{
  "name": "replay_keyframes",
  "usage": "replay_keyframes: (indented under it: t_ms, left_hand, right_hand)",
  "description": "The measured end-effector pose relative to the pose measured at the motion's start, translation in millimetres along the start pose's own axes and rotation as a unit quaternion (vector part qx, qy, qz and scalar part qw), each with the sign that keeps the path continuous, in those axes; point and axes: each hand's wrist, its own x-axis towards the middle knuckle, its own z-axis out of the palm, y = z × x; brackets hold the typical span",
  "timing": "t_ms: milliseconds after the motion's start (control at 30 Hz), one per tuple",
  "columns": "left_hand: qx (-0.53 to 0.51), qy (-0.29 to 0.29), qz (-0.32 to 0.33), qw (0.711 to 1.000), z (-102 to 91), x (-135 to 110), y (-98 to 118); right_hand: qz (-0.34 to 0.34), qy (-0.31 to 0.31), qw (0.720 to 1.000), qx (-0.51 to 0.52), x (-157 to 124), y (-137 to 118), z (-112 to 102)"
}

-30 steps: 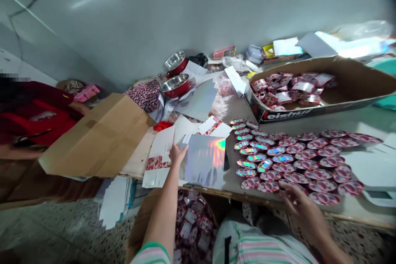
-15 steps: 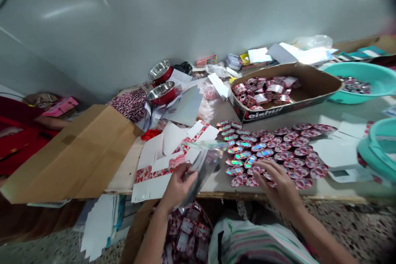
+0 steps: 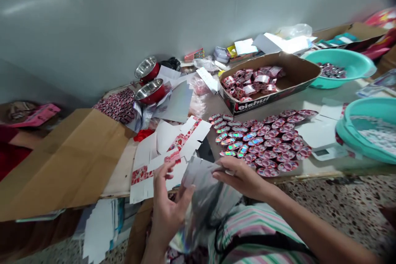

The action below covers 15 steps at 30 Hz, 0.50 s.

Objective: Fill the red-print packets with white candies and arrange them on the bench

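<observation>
Both my hands hold a shiny silver holographic sheet (image 3: 204, 198) over my lap, in front of the table edge. My left hand (image 3: 167, 206) grips its left side with the fingers curled round it. My right hand (image 3: 241, 178) pinches its upper right edge. Just beyond my right hand, rows of small round pink and holographic packets (image 3: 262, 140) lie on the table (image 3: 312, 107). Flat white box blanks with red print (image 3: 167, 152) lie beyond my left hand.
A cardboard tray (image 3: 297, 75) holds more packets. Teal basins (image 3: 340, 66) stand at the right. Two red steel bowls (image 3: 151, 90) sit near the wall. A large flattened cardboard box (image 3: 62, 161) lies at the left, and a person in red (image 3: 12, 152) is at the far left.
My left hand has lifted the holographic sheet off the table and drawn it toward my lap. My right hand left the packets and took hold of the sheet. The view swung right.
</observation>
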Motion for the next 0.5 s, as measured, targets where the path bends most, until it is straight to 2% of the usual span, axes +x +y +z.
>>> replay_keyframes:
  t_ms: [33, 100, 200, 267, 367, 500]
  left_hand:
    - [0.002, -0.009, 0.004, 1.0, -0.5, 3.6, 3.5]
    - [-0.024, -0.079, -0.029, 0.996, 0.7, 9.3, 7.9]
    - [-0.076, -0.167, -0.13, 0.974, 7.5, 12.5, 7.5]
    - [-0.089, -0.17, -0.166, 0.967, 13.7, 12.0, 4.9]
    - [-0.088, -0.154, -0.181, 0.967, 22.7, 10.1, 2.4]
    - [-0.086, -0.125, -0.196, 0.969, 31.6, 9.0, 4.2]
  right_hand:
    - [0.001, -0.027, 0.999, 0.017, 0.6, -2.5, 0.5]
    - [-0.008, -0.067, 0.997, 0.04, 1.4, -5.9, 3.3]
    - [-0.024, -0.064, 0.997, 0.034, -0.2, -5.4, 10.5]
    - [-0.03, -0.017, 0.999, 0.017, -3.0, -3.3, 15.3]
    - [-0.059, 0.073, 0.995, -0.044, -7.2, -1.3, 19.9]
    - [-0.114, 0.115, 0.978, -0.132, -10.8, -0.5, 22.4]
